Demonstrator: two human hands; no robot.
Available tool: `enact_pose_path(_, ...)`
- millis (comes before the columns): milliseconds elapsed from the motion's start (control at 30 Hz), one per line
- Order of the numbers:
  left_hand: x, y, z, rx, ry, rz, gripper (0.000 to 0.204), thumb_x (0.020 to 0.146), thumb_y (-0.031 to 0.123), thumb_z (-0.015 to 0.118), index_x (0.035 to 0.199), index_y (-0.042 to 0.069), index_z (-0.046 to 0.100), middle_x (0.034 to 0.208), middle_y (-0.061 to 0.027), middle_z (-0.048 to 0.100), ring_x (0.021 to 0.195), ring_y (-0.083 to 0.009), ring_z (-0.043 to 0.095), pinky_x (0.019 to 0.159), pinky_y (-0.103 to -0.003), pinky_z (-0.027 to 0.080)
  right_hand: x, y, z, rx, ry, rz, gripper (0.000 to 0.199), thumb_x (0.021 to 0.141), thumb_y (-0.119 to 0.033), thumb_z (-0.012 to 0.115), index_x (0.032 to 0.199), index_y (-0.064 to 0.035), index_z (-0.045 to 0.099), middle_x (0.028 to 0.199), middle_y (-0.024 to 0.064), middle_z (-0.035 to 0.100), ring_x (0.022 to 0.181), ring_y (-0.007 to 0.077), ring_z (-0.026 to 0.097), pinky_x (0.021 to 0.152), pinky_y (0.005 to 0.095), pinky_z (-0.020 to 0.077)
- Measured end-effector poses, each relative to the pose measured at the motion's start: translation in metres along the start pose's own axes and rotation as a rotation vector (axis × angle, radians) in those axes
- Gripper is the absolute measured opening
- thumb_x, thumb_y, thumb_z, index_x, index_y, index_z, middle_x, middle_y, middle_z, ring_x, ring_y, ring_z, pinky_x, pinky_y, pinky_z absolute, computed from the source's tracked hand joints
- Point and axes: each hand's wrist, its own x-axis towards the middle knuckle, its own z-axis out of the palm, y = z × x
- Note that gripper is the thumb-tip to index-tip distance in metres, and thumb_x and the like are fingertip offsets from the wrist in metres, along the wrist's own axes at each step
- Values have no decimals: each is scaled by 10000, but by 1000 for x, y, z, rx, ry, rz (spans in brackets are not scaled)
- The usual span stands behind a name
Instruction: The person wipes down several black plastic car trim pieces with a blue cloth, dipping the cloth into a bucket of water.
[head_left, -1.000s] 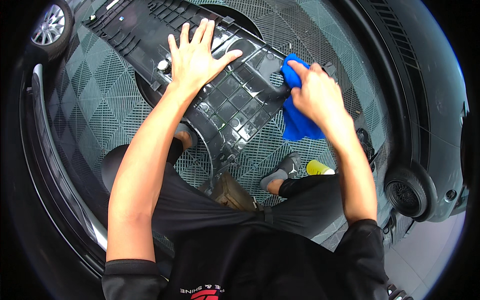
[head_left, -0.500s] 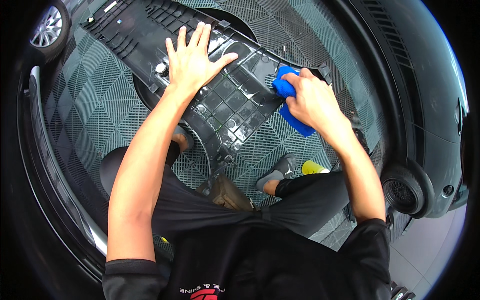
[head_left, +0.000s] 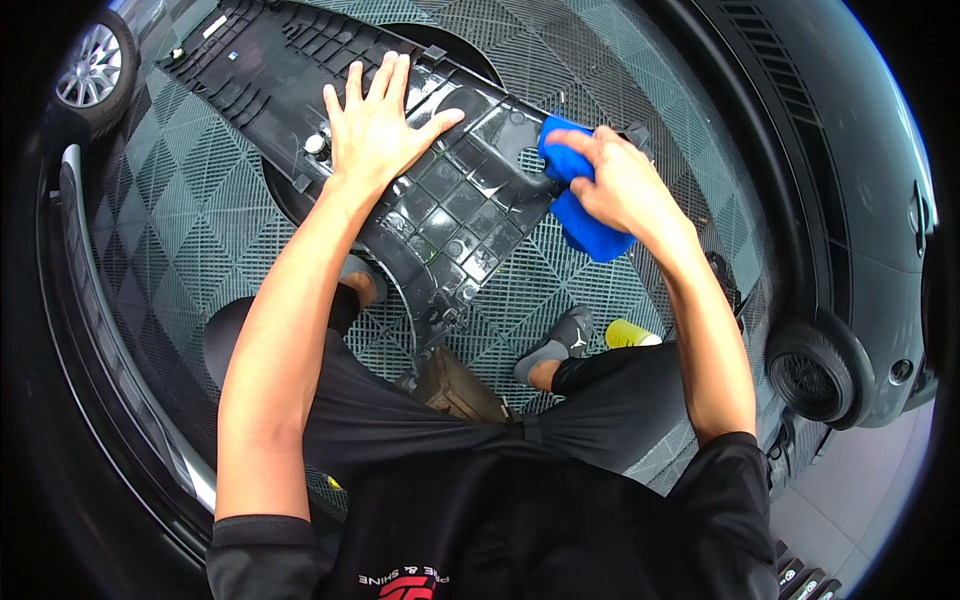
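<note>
A long black plastic trim panel [head_left: 465,190] lies in front of me, its ribbed side up, with a wet-looking shine over the grid of ribs. My left hand [head_left: 375,130] rests flat on its middle, fingers spread. At the panel's right end, my right hand [head_left: 625,180] grips a blue cloth [head_left: 597,228]. Part of the cloth is bunched under the fingers against the panel's edge, and the rest hangs below the hand. The fingertips under the cloth are partly hidden.
Grey slatted floor tiles [head_left: 180,200] lie beneath. A yellow bottle or can [head_left: 630,335] is by my right leg, a brown block-like object [head_left: 458,385] between my legs. A dark car body [head_left: 860,200] stands at right, a silver-spoked wheel [head_left: 97,65] at far left.
My right hand and the blue cloth have shifted slightly at the panel's right end, and the cloth's lower part is spread wider. My left hand stays flat on the panel.
</note>
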Motion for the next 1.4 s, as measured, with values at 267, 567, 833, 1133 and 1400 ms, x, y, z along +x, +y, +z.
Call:
enact_pose_path(267, 2, 4, -1, -3, -1, -3, 983, 805, 758, 553, 1500, 81, 393, 1566, -87, 374, 1458, -402, 261, 1152, -655, 154, 5, -32, -1, -157, 109, -19, 437, 804, -126, 597, 1234, -116, 672, 1094, 242, 624, 967, 389, 681, 880, 460, 548)
enact_pose_path(567, -2, 4, -1, -9, 49, -26, 1005, 791, 784, 543, 1500, 88, 396, 1557, -92, 389, 1446, -398, 291, 1151, -643, 182, 17, -17, -47, -175, 441, -76, 426, 768, -85, 621, 1190, -117, 664, 1064, 181, 647, 970, 368, 679, 890, 448, 549)
enact_pose_path(833, -2, 3, -1, 20, 39, -39, 1020, 790, 807, 507, 1504, 89, 388, 1560, -87, 386, 1451, -384, 288, 1158, -639, 172, 14, -41, -8, -426, 58, -170, 373, 815, -110, 594, 1172, -14, 640, 1036, 246, 645, 843, 379, 706, 769, 453, 585)
enact_pose_path(1133, -2, 1, 2, 16, 85, -29, 1007, 784, 801, 528, 1482, 82, 427, 1542, -89, 415, 1435, -395, 313, 1146, -642, 201, 12, -45, 12, -283, 155, -236, 421, 779, -103, 624, 1193, -32, 636, 999, 210, 630, 835, 364, 693, 769, 448, 576)
enact_pose_path(1400, -3, 0, 6, 25, 89, -31, 1007, 785, 811, 512, 1489, 97, 420, 1546, -76, 412, 1439, -386, 312, 1147, -641, 200, 16, -53, 16, -286, 173, -268, 413, 776, -79, 620, 1187, -72, 658, 969, 176, 619, 826, 329, 696, 749, 431, 574)
